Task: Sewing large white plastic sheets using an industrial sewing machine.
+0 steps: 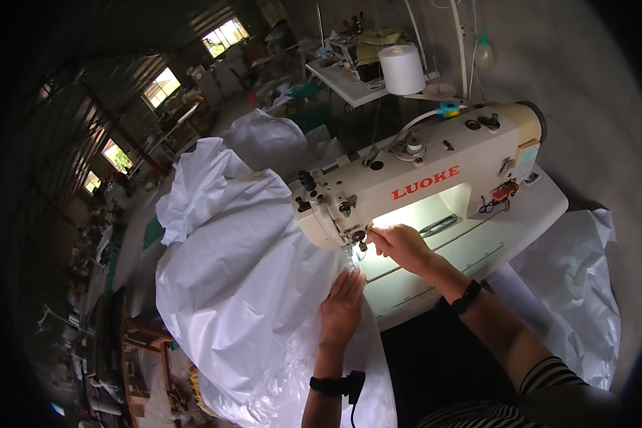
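A cream industrial sewing machine stands in front of me, its lamp lighting the needle area. White sheeting, shiny and plastic-looking, runs under the machine's head and hangs in big folds at the left. My left hand lies on this sheet just in front of the needle, fingers stretched out. Beside the needle bar, under the machine arm, my right hand has its fingers pinched together at a small part; what they grip is hidden. Metal tweezers or a similar slim tool lie on the machine bed.
The machine table carries a ruler scale. More white sheeting hangs at the right. A large white thread cone stands behind the machine, near another worktable. A wooden stool or frame is at the lower left.
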Available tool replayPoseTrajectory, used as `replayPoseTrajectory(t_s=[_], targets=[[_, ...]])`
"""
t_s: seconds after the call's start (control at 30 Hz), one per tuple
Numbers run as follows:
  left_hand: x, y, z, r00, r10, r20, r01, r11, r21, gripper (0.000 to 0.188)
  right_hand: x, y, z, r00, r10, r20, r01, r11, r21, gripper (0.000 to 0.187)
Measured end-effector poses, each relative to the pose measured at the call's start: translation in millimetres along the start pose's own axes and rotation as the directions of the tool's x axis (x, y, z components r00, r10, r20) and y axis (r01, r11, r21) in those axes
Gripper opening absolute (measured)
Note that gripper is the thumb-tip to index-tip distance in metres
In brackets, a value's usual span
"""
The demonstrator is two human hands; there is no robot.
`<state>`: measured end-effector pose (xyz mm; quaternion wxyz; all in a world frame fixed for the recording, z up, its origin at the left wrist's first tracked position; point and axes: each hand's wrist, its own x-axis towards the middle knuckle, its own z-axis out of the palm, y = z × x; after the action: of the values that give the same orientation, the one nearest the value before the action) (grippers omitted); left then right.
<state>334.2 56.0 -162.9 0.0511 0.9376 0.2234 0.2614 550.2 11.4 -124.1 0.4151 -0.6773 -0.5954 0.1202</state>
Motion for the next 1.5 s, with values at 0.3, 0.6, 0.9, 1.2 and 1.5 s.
replayPoseTrajectory(t_s=[0.3,0.6,0.9,1.2,1.5], targets=[[-9,7,-2,0.997,-0.04,0.073,0.042,0.999,-0.023,0.037,-2,-5,4,0.996,0.042,-0.078,-0.034,0.995,0.097,0.025],[-13,8,-2,1.0,-0.015,-0.008,0.014,0.992,-0.125,0.038,-63,-15,18,0.995,-0.073,-0.062,0.073,0.997,0.001,0.014],[-9,2,-5,0.999,-0.02,0.035,0.025,0.99,-0.142,0.036,-149,-46,25,0.985,-0.152,0.081,0.151,0.988,0.01,0.025],[-21,7,-30,0.997,-0.028,0.075,0.038,0.989,-0.141,0.036,-201,-52,56,0.821,0.188,0.539,-0.207,0.978,-0.027,0.059],[-155,62,-109,0.898,-0.44,0.022,0.439,0.898,0.016,0.056,-276,-44,74,0.574,-0.102,0.812,-0.346,0.869,0.354,0.049]])
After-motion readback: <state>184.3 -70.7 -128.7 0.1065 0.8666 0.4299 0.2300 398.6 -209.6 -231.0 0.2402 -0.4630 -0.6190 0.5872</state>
